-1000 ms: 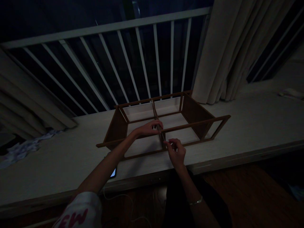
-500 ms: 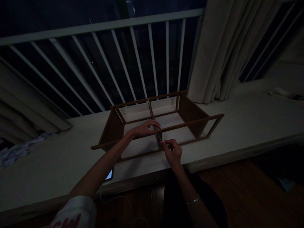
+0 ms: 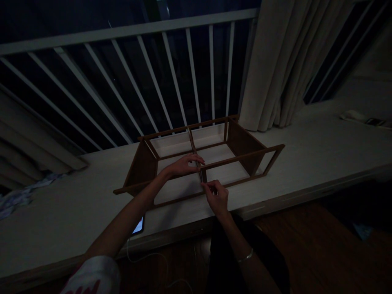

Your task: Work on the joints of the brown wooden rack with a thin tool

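A brown wooden shelf frame [image 3: 241,157] lies on its side on the pale ledge, with dark end panels and a thin divider across its middle. At the near end of that divider, my left hand [image 3: 183,164] grips the upper front rail between thumb and fingers. Just below and to the right, my right hand [image 3: 217,197] is closed in a pinch close to the divider's front edge. Whatever sits between those fingertips is too small and dark to make out.
The pale ledge [image 3: 306,163] runs along a white railing [image 3: 171,26]. Beige curtains [image 3: 272,73] hang at both sides. Near my left forearm, a lit phone [image 3: 138,226] lies at the ledge's edge, its white cable [image 3: 150,255] trailing down. Crumpled cloth [image 3: 18,196] lies far left.
My right hand has shifted slightly left, nearer the divider, still pinched. My left hand keeps its hold on the rail. The whole view has moved a little.
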The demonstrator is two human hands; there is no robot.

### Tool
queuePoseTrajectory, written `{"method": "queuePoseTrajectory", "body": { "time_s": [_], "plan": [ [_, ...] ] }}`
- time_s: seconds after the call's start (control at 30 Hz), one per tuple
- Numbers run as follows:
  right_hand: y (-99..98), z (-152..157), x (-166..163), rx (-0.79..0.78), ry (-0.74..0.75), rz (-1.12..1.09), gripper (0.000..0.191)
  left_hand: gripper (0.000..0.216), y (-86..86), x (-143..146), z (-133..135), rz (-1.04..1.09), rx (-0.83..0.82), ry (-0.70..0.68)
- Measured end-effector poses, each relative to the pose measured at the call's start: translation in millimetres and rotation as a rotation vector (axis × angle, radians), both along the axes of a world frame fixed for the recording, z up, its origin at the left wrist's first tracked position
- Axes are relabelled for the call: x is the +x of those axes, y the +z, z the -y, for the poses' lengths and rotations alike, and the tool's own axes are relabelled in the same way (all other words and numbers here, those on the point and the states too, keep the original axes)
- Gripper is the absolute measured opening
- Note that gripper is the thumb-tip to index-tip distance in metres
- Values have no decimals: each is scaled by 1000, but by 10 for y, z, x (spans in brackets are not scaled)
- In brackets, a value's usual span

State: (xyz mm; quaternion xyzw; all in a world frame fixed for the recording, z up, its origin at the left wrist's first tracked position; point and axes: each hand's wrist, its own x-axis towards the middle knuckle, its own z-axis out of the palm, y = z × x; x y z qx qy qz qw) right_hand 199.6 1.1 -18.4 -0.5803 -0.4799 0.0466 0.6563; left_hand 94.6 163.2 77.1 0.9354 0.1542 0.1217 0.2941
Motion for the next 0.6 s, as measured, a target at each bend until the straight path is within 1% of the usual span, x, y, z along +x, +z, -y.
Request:
{"method": "queuePoseTrajectory", "body": {
  "time_s": [0.23, 0.43, 0.6],
  "plan": [
    [49, 9, -4, -12, 17, -113, 26, 32, 14, 4, 12, 24, -63, -9],
    [75, 23, -18, -20, 56, -133, 26, 31, 18, 5, 27, 29, -23, 10],
    [84, 12, -35, -47, 123, -201, 26, 31, 27, 11, 34, 27, -35, -1]
  ]
}}
